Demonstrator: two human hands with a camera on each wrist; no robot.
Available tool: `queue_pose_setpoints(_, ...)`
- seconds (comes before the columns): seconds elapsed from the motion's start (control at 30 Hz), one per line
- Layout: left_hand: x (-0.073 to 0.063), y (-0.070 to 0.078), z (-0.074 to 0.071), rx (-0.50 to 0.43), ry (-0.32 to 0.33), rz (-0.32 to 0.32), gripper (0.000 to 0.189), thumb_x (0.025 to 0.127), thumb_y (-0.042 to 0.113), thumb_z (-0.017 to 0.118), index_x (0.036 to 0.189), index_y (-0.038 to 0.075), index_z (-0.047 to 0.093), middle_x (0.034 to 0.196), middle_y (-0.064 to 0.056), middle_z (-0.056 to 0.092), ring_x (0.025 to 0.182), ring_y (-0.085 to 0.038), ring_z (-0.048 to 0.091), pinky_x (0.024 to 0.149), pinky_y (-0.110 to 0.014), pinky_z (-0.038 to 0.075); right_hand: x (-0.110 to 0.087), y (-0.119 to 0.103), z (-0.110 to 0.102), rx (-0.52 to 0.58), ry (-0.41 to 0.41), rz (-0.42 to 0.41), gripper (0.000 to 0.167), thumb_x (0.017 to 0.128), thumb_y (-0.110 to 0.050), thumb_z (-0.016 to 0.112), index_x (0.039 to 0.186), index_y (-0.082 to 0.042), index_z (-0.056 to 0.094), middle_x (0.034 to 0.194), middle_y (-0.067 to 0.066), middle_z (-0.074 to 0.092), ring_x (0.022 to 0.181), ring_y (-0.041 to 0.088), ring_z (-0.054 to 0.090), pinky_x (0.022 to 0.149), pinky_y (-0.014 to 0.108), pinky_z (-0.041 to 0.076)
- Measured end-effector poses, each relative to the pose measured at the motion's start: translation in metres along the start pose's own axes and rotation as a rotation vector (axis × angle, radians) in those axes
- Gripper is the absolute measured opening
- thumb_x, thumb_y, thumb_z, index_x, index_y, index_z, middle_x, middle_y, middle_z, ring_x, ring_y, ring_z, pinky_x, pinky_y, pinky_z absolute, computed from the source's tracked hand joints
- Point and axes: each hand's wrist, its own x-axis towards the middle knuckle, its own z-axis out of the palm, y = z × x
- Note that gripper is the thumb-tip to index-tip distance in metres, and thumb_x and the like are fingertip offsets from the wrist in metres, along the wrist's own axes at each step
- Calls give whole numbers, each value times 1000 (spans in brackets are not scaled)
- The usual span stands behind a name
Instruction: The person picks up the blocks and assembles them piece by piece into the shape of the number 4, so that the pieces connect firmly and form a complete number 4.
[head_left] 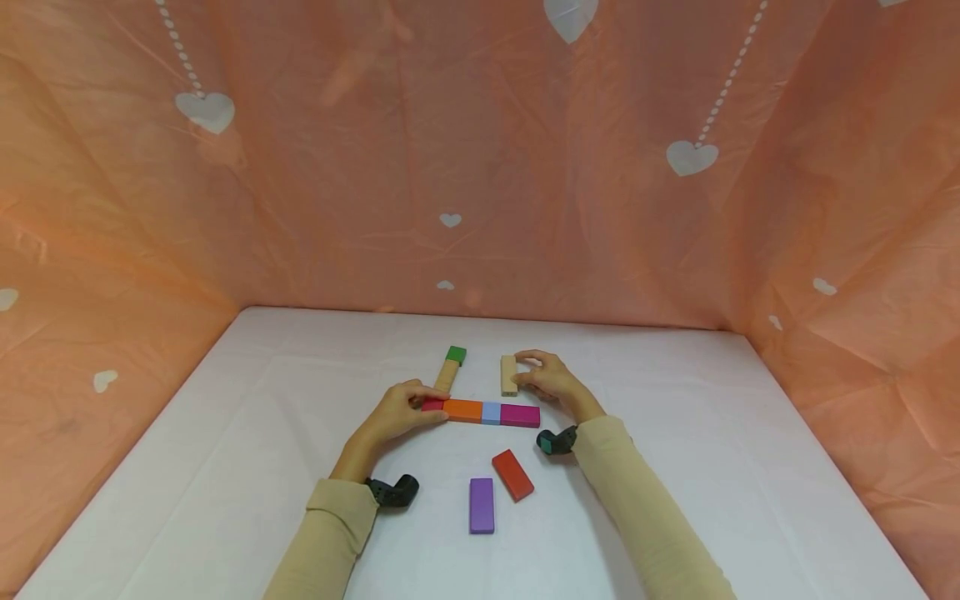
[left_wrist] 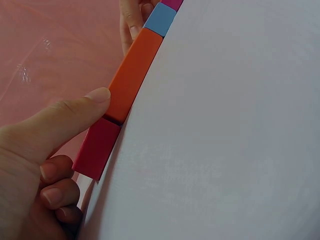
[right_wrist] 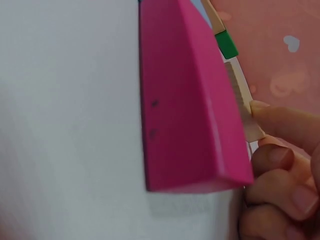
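Note:
A row of blocks lies on the white table: a crimson block (head_left: 432, 405), an orange block (head_left: 462, 411), a light blue block (head_left: 491, 413) and a magenta block (head_left: 520, 415). My left hand (head_left: 397, 410) holds the row's left end, thumb where the crimson block (left_wrist: 97, 149) meets the orange block (left_wrist: 135, 75). Behind the row, my right hand (head_left: 553, 379) pinches a plain wooden block (head_left: 508, 375), standing apart from the magenta block (right_wrist: 185, 110). Another plain wooden block (head_left: 447, 377) reaches back from the row, a green block (head_left: 456, 355) at its far end.
Closer to me on the white table (head_left: 225, 467) lie a red block (head_left: 513, 475), set at an angle, and a purple block (head_left: 482, 506). An orange curtain (head_left: 480, 167) with white hearts surrounds the table's back and sides.

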Motion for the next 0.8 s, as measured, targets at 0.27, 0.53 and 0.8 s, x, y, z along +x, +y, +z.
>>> queue_pose_setpoints(0.27,0,0,0,8,-2,4,31,78,17,79,106,5,74,74,-3,46,74,-12,39,65,-21,29,1,-1,3,-24,27,13,56,88,-21,68,140,-16,49,62,-2,36,48,13,31,49,22,28)
queue_pose_setpoints(0.53,1,1,0,8,-4,1,31,78,17,79,106,5,74,74,-4,46,75,-12,39,65,-21,29,3,-2,5,-9,64,18,56,85,-18,70,138,-14,52,72,0,45,49,12,31,49,22,28)
queue_pose_setpoints(0.8,0,1,0,9,-12,-5,30,79,18,78,106,6,74,76,-5,47,75,-13,39,66,-21,29,2,-2,6,-22,73,7,55,85,-18,70,137,-12,53,148,15,42,95,20,53,80,27,49)
